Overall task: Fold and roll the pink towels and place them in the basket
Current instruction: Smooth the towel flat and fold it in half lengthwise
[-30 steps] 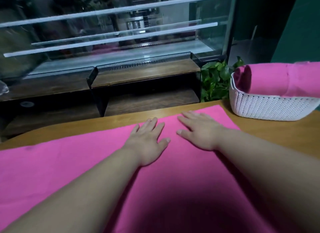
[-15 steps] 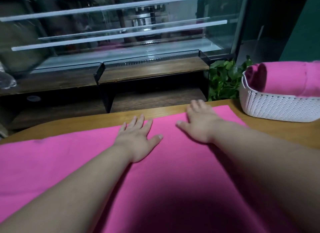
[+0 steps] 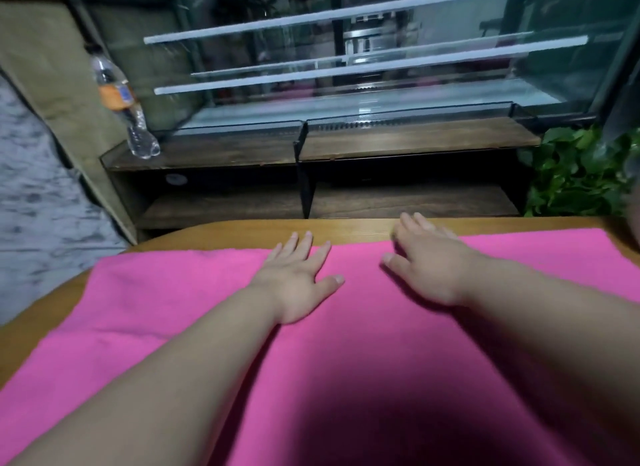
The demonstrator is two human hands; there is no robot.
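— Light wooden tabletop [image 3: 363, 228] in front of you: what covers it?
— Your flat pink cloth towel [image 3: 173, 309], spread wide across it.
— And your 2 hands?
— Your left hand [image 3: 298, 285] and right hand [image 3: 429, 268] rest palm-down at the towel's far edge, side by side, fingers straight, gripping nothing. Both sets of fingertips reach past that edge onto bare wood.
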